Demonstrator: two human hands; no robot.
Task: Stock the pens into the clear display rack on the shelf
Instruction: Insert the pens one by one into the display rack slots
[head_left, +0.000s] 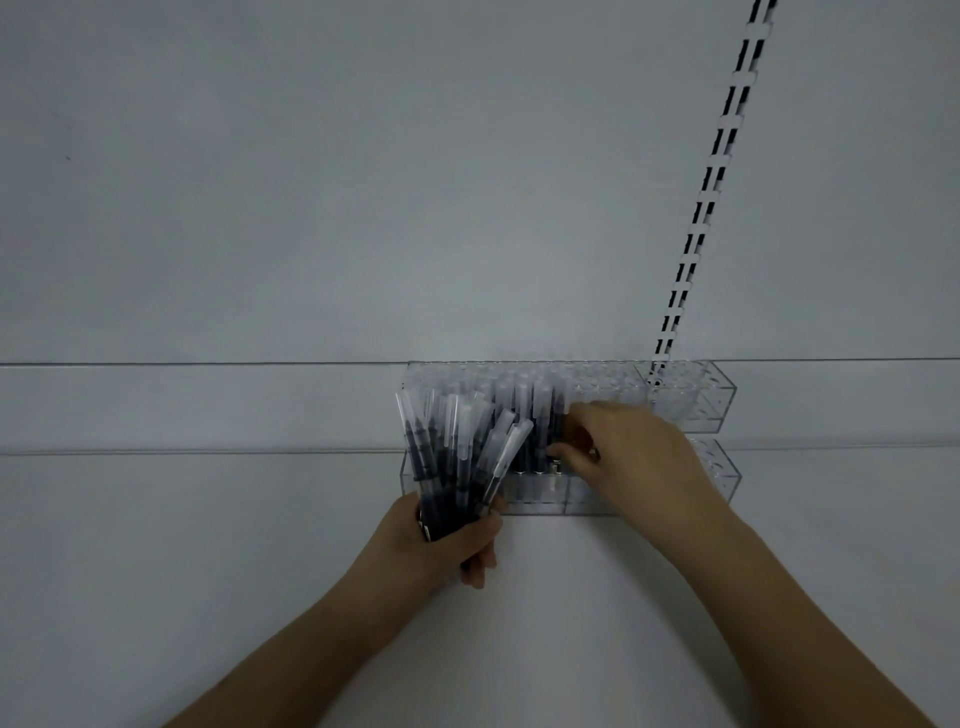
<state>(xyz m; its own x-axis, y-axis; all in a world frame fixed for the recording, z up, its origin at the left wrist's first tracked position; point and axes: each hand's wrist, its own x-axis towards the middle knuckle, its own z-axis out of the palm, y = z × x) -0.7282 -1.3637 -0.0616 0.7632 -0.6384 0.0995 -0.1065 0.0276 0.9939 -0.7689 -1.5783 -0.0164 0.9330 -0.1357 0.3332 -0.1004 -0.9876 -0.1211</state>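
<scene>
white shelf (208, 545), left hand (447, 540) gripping pen bundle (457, 467), right hand (634, 457) pinching pen at clear rack (717, 395) edge

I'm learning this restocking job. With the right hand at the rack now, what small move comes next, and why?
Probably seat the pen under the right hand down into its hole, then let go. That hand's fingers curl at the rack beside the pens already standing there, holes to the right look unfilled, and the left hand holds a fanned bundle to draw from.
</scene>
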